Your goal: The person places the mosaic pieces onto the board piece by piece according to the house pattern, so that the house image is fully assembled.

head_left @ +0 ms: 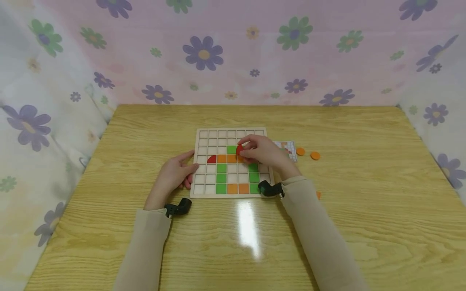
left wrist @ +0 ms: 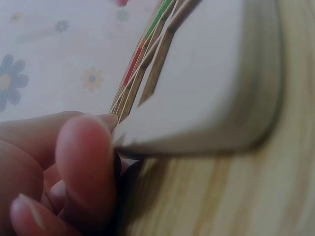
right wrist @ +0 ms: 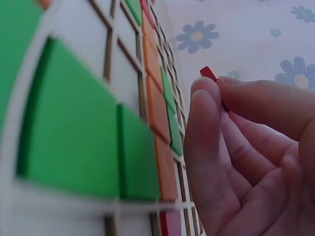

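A wooden grid board (head_left: 231, 195) lies on the table, with green, orange and red pieces set in its squares. A red quarter-round piece (head_left: 212, 159) sits at the left end of a row of orange squares (head_left: 221, 159). My right hand (head_left: 263, 151) is over the board, pinching a small red piece (right wrist: 208, 73) between thumb and fingertips; the fingers hide much of it. At the board's left edge, my left hand (head_left: 174, 171) touches the frame with thumb and index finger. The left wrist view shows the thumb (left wrist: 86, 152) close against the board's side.
A printed pattern card (head_left: 292, 150) lies right of the board, partly behind the right hand. Two orange discs (head_left: 300, 151) are beyond it. Another orange piece (head_left: 318, 195) shows beside the right sleeve. Flowered cloth (head_left: 233, 52) stands behind the wooden table.
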A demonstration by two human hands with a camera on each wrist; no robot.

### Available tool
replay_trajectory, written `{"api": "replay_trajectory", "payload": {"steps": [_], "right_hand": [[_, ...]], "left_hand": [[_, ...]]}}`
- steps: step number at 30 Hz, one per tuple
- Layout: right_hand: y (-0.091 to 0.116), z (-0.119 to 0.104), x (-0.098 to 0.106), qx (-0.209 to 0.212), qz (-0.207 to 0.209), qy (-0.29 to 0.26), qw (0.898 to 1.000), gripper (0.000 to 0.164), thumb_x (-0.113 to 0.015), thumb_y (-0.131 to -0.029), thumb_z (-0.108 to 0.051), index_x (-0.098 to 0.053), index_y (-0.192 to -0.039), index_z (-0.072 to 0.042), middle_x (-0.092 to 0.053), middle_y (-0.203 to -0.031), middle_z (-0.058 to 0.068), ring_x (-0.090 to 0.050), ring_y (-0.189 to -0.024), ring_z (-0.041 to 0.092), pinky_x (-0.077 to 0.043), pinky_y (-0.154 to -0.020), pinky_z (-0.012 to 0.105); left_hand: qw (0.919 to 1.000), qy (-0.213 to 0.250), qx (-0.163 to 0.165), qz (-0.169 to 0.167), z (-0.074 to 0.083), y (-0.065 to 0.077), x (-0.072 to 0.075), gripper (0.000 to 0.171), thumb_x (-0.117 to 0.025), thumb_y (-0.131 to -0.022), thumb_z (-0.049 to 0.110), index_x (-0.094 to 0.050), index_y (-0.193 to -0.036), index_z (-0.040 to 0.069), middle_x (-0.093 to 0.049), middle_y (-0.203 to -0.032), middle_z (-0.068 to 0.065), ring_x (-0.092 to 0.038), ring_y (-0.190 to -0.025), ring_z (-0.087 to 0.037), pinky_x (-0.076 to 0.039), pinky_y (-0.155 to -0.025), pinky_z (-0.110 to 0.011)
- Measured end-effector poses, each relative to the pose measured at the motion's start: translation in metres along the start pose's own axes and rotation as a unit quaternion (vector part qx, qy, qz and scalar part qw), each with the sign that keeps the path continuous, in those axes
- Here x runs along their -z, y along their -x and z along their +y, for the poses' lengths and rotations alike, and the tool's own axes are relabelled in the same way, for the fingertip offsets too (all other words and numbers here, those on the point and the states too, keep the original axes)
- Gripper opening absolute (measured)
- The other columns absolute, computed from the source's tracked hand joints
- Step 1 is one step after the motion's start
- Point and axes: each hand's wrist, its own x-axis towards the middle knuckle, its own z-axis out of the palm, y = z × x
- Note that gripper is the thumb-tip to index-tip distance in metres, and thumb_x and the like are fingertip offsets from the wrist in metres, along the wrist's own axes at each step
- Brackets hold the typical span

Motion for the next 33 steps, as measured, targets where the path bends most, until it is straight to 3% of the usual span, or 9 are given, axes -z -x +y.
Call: {"api": "replay_trajectory", "payload": {"steps": [12, 17, 21, 25, 30, 33], "right_hand": [[-0.015, -0.012, -0.018, -0.040, 0.023, -0.055, 0.997, 0.034, -0.062, -0.085, -0.014, -0.054, -0.118, -0.011, -0.060, -0.097, 0.011, -0.063, -0.075, 0.026, -0.052, -0.068, 0.033], [-0.019, -0.011, -0.022, -0.041, 0.026, -0.034, 0.998, 0.033, -0.060, -0.086, -0.013, -0.054, -0.118, -0.011, -0.060, -0.098, 0.010, -0.063, -0.075, 0.024, -0.052, -0.066, 0.031], [-0.024, -0.011, -0.026, -0.033, 0.029, -0.007, 0.999, 0.032, -0.061, -0.085, -0.016, -0.055, -0.117, -0.013, -0.061, -0.095, 0.008, -0.061, -0.073, 0.023, -0.052, -0.064, 0.030], [-0.027, -0.011, -0.031, -0.017, 0.048, 0.053, 0.997, 0.029, -0.064, -0.083, -0.021, -0.058, -0.111, -0.017, -0.061, -0.091, 0.004, -0.056, -0.071, 0.021, -0.049, -0.060, 0.029], [-0.029, -0.012, -0.037, 0.002, 0.072, 0.155, 0.985, 0.026, -0.064, -0.082, -0.027, -0.059, -0.107, -0.021, -0.058, -0.087, -0.001, -0.052, -0.074, 0.019, -0.043, -0.063, 0.030], [-0.030, -0.013, -0.039, 0.010, 0.077, 0.189, 0.979, 0.026, -0.063, -0.082, -0.028, -0.060, -0.107, -0.021, -0.058, -0.087, -0.003, -0.052, -0.076, 0.018, -0.042, -0.065, 0.031]], "left_hand": [[1.0000, 0.008, 0.002, 0.004, -0.001, 0.001, -0.001, 0.056, -0.058, -0.085, 0.039, -0.036, -0.136, 0.033, -0.058, -0.057, -0.011, -0.057, -0.046, -0.023, -0.044, -0.041, -0.031], [0.9999, 0.011, 0.004, 0.004, 0.000, 0.001, -0.002, 0.055, -0.058, -0.085, 0.038, -0.036, -0.135, 0.034, -0.058, -0.056, -0.011, -0.057, -0.045, -0.023, -0.044, -0.041, -0.031], [0.9999, 0.011, 0.002, 0.006, 0.000, 0.000, -0.003, 0.055, -0.058, -0.085, 0.037, -0.037, -0.136, 0.033, -0.058, -0.056, -0.011, -0.057, -0.045, -0.023, -0.044, -0.041, -0.031], [0.9999, 0.008, -0.005, 0.006, -0.001, -0.001, -0.003, 0.056, -0.058, -0.086, 0.037, -0.036, -0.136, 0.031, -0.058, -0.056, -0.011, -0.056, -0.044, -0.023, -0.043, -0.040, -0.031], [0.9999, 0.005, -0.004, 0.008, -0.002, -0.001, -0.003, 0.056, -0.058, -0.086, 0.038, -0.035, -0.137, 0.032, -0.057, -0.056, -0.011, -0.056, -0.044, -0.023, -0.043, -0.039, -0.031], [1.0000, 0.002, -0.001, 0.009, -0.002, -0.001, -0.003, 0.056, -0.057, -0.086, 0.038, -0.035, -0.137, 0.032, -0.057, -0.056, -0.011, -0.056, -0.044, -0.023, -0.043, -0.040, -0.031]]}}
